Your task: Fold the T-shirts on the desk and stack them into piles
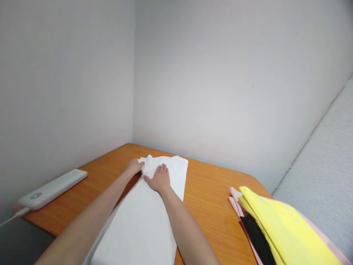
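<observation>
A white cloth [143,221] lies lengthwise on the orange wooden table [209,195], running from the near edge toward the far corner. My right hand [159,178] rests flat on the cloth near its far end, fingers stretched out and together. My left hand [134,166] is at the cloth's far left corner, its fingers curled round a bunched bit of the fabric. Both bare forearms reach in from the bottom of the view.
A white power bank [52,189] with a cable lies along the table's left edge. A stack of folded cloths, yellow [286,232] on top with black and pink below, sits at the right. Plain grey walls close in behind and to the left.
</observation>
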`<state>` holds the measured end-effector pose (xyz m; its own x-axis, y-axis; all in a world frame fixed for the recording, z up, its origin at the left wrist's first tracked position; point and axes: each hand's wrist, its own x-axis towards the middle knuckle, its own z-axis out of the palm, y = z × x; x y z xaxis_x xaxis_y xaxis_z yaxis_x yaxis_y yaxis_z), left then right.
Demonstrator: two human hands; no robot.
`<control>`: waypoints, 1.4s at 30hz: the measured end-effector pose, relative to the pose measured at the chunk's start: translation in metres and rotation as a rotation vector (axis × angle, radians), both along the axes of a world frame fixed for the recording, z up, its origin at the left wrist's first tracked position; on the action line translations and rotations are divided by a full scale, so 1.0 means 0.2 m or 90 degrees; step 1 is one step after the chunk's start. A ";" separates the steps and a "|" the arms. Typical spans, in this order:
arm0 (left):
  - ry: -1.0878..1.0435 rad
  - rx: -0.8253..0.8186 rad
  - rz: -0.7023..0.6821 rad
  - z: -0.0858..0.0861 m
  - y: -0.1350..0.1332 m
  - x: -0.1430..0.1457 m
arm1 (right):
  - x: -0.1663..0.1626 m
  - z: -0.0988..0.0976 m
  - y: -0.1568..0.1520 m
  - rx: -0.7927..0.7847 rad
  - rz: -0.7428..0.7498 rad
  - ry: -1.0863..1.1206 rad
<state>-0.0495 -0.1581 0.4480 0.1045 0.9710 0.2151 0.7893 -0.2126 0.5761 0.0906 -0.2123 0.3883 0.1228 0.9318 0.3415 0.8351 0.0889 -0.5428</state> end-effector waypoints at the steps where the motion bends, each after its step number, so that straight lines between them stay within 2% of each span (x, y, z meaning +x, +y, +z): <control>1: 0.006 0.017 -0.017 0.00 0.00 0.03 | 0.02 0.01 0.01 0.019 -0.009 0.059; 3: 0.025 0.067 -0.090 0.01 -0.03 0.08 | 0.07 0.02 0.04 0.039 -0.048 0.150; 8: 0.099 0.115 -0.382 -0.02 -0.18 0.09 | 0.21 0.05 0.10 0.043 -0.154 0.246; 10: 0.130 0.111 -0.435 -0.05 -0.22 0.06 | 0.24 0.05 0.10 0.042 -0.182 0.265; 16: 0.180 0.124 -0.456 -0.12 -0.26 -0.05 | 0.21 0.08 0.03 0.069 -0.216 0.240; 19: 0.190 0.132 -0.454 -0.15 -0.28 -0.08 | 0.17 0.10 -0.02 0.096 -0.180 0.108; 23: 0.199 0.142 -0.459 -0.19 -0.30 -0.10 | 0.14 0.06 -0.05 -0.022 -0.052 -0.184; 25: 0.200 0.150 -0.461 -0.20 -0.30 -0.11 | 0.14 0.03 -0.05 -0.071 -0.033 -0.212; 27: 0.204 0.153 -0.463 -0.20 -0.30 -0.10 | 0.14 0.02 -0.04 -0.077 -0.026 -0.214; 30: 0.208 0.155 -0.431 -0.15 -0.34 -0.10 | 0.13 0.04 -0.06 -0.073 -0.019 -0.220; 32: 0.200 0.169 -0.364 -0.11 -0.41 -0.12 | 0.13 0.08 -0.09 -0.060 -0.027 -0.218; 34: 0.185 0.190 -0.287 -0.08 -0.55 -0.17 | 0.15 0.13 -0.14 -0.038 -0.046 -0.213; 36: 0.143 0.211 -0.211 -0.07 -0.75 -0.28 | 0.19 0.18 -0.22 -0.028 -0.066 -0.204; 39: 0.018 0.220 -0.083 -0.16 -1.10 -0.49 | 0.32 0.23 -0.40 -0.051 -0.074 -0.194; 42: -0.078 0.182 0.026 -0.34 -1.38 -0.67 | 0.43 0.25 -0.62 -0.085 -0.060 -0.196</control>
